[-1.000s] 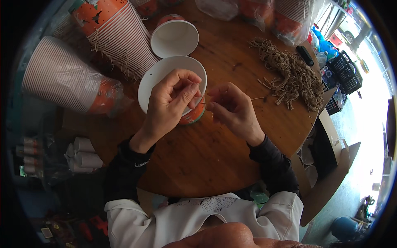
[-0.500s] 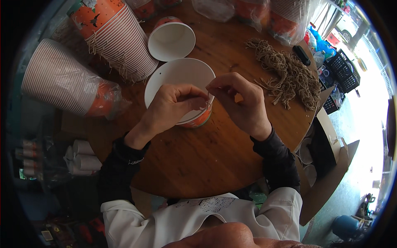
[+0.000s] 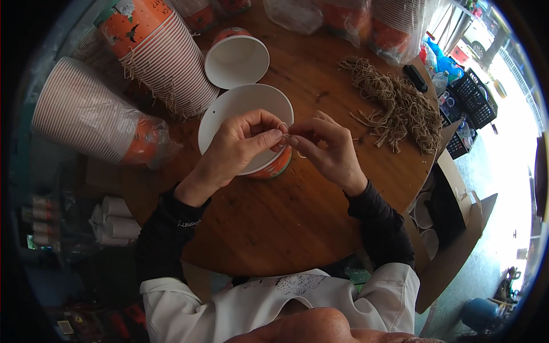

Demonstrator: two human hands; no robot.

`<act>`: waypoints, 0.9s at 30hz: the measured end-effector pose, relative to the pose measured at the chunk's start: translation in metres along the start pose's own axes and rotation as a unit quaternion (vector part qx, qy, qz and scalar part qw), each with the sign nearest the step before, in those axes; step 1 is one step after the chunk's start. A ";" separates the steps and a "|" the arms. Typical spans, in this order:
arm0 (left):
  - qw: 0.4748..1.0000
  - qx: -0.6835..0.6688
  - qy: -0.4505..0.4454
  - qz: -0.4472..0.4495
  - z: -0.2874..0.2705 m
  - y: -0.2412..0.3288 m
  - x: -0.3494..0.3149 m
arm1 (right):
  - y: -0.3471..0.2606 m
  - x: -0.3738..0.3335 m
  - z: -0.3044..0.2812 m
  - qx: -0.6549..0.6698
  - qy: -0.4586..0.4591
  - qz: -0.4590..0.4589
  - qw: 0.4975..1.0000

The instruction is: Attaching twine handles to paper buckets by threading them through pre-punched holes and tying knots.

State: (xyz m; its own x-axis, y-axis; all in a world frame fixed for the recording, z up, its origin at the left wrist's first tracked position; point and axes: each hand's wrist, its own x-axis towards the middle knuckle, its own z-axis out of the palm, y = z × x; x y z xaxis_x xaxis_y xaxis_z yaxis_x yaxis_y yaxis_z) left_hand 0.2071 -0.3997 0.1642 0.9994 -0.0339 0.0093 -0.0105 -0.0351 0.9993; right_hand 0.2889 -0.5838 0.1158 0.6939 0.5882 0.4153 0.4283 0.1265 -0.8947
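Observation:
A paper bucket (image 3: 243, 103), white inside and orange outside, sits tilted under my hands. A small dark hole shows in its left wall. At its right rim my left hand (image 3: 240, 143) pinches a thin strand of twine (image 3: 286, 136) between thumb and finger. From the other side, the fingertips of my right hand (image 3: 329, 146) are closed on the same strand, nearly touching the left fingertips. How the strand meets the bucket's wall is hidden by my fingers. A pile of brown twine (image 3: 394, 103) lies to the right.
Behind stands a second open paper bucket (image 3: 237, 60). A leaning stack of orange buckets (image 3: 166, 57) and a plastic-wrapped stack (image 3: 86, 114) fill the left. A black object (image 3: 415, 78) lies by the twine on the round wooden table (image 3: 274, 228). An open cardboard box (image 3: 452, 246) stands at right.
My right hand has come down and inward, bringing its fingertips against the left ones at the strand. The bucket has shifted slightly.

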 end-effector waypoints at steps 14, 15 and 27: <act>0.999 -0.033 -0.011 -0.019 -0.002 0.001 -0.002 | 0.001 0.002 0.008 -0.014 0.013 -0.040 0.999; 0.999 -0.035 -0.012 -0.014 -0.002 0.001 -0.002 | 0.002 0.001 0.007 -0.017 0.008 -0.039 0.999; 1.000 -0.025 -0.006 -0.016 -0.002 0.000 0.002 | 0.006 0.000 0.006 0.107 0.009 0.010 0.994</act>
State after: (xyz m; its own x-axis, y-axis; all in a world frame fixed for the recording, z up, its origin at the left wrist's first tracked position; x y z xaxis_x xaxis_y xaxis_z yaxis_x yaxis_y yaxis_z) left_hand 0.2088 -0.3978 0.1640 0.9987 -0.0454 -0.0236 0.0243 0.0143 0.9996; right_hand 0.2883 -0.5786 0.1097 0.7123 0.5778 0.3985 0.2832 0.2830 -0.9164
